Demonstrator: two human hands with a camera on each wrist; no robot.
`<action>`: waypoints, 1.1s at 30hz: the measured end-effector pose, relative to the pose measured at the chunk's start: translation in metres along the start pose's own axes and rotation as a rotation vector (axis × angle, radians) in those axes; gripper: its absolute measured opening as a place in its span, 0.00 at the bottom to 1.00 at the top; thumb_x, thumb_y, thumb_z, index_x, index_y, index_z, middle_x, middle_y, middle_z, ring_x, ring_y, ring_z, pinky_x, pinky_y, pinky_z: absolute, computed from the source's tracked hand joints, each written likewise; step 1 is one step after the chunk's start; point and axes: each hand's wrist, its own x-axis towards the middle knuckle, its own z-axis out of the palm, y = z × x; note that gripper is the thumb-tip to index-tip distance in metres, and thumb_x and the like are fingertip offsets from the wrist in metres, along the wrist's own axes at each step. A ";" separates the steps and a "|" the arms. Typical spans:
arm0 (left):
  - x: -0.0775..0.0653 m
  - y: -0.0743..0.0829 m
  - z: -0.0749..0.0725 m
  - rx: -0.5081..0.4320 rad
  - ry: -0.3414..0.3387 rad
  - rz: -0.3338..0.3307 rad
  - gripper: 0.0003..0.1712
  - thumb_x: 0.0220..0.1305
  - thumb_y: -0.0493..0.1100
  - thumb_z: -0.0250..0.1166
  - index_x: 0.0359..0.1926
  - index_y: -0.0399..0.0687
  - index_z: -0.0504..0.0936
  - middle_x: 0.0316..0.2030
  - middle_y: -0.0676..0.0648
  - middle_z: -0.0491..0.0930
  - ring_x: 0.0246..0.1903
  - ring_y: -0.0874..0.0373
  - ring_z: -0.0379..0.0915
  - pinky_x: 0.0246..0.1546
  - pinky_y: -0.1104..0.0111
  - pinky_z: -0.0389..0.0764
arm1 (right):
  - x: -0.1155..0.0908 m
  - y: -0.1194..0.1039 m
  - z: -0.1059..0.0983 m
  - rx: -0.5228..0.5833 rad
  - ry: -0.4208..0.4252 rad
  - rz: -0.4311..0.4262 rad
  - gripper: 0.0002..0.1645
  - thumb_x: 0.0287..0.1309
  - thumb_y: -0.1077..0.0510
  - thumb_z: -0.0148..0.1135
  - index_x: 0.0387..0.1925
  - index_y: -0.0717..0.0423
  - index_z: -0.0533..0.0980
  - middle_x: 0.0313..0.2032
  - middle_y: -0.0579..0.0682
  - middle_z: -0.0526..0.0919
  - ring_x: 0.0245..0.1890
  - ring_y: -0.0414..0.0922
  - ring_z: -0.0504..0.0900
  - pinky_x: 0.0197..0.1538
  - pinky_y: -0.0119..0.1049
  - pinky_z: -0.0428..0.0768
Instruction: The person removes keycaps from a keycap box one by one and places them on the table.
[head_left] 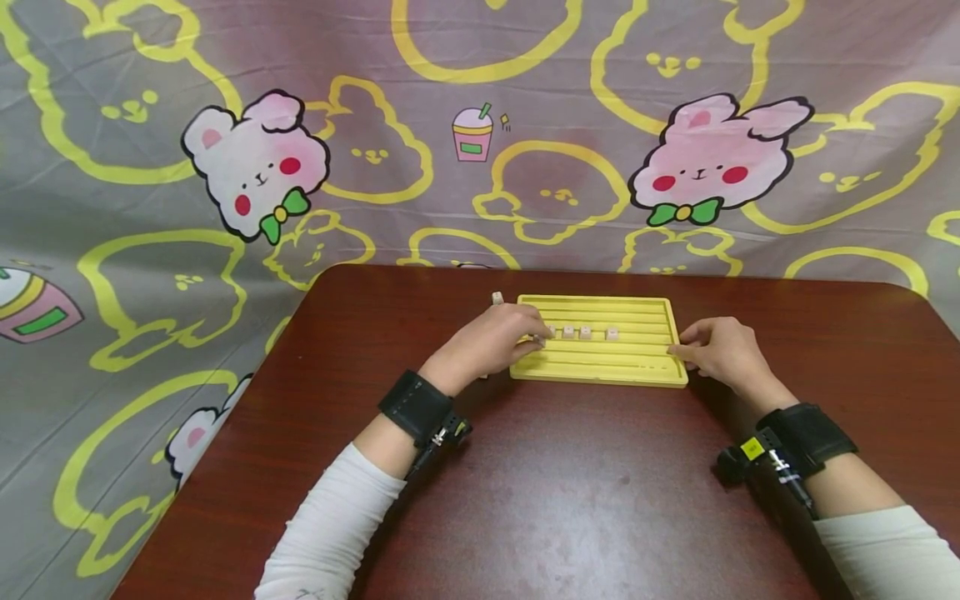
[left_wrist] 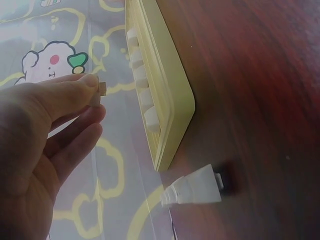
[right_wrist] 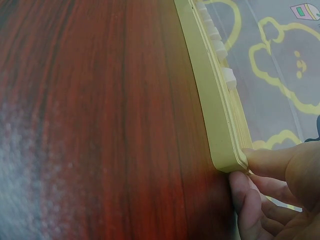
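A shallow yellow tray (head_left: pixel 600 372) lies on the brown table (head_left: pixel 570 483), near its far edge, with long parallel ridges running from the tray's left edge to its right. Inside, about midway between its far and near edges, small white blocks (head_left: pixel 585 332) sit in one row; the left wrist view shows five of them, and the one nearest the right edge stands apart from the others by a wider gap. The left hand (head_left: pixel 495 335) reaches over the tray's left edge, thumb and fingertips closed in a pinch on a small pale piece (left_wrist: pixel 103 89); whether this piece touches the tray I cannot tell. The right hand (head_left: pixel 723 350) grips the tray's right edge close to the near right corner, thumb on the rim and curled fingers against the outer side. On the table, just beside the tray's far left corner, is a loose white block (head_left: pixel 497 297). The left wrist view also shows white pieces (left_wrist: pixel 197 187) overlapping off the tray's left edge, their number unclear.
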 end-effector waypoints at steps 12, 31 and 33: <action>-0.017 -0.002 -0.006 0.022 0.035 -0.002 0.13 0.62 0.37 0.69 0.48 0.48 0.88 0.41 0.53 0.84 0.43 0.62 0.81 0.44 0.73 0.82 | 0.000 0.001 0.000 0.005 -0.003 -0.006 0.21 0.58 0.53 0.69 0.44 0.68 0.80 0.34 0.60 0.86 0.24 0.42 0.82 0.28 0.33 0.83; -0.048 -0.007 -0.012 -0.004 0.090 -0.006 0.11 0.59 0.34 0.70 0.44 0.44 0.88 0.40 0.51 0.83 0.40 0.61 0.81 0.42 0.72 0.82 | 0.000 0.002 0.000 0.006 -0.008 -0.006 0.23 0.58 0.52 0.68 0.45 0.68 0.80 0.35 0.61 0.86 0.24 0.41 0.82 0.29 0.34 0.84; -0.049 -0.008 -0.012 0.001 0.091 -0.008 0.11 0.59 0.35 0.70 0.45 0.44 0.88 0.40 0.52 0.83 0.40 0.61 0.80 0.42 0.72 0.82 | 0.001 0.002 0.000 0.006 -0.010 -0.007 0.23 0.58 0.52 0.69 0.45 0.68 0.80 0.35 0.61 0.86 0.24 0.41 0.82 0.29 0.34 0.84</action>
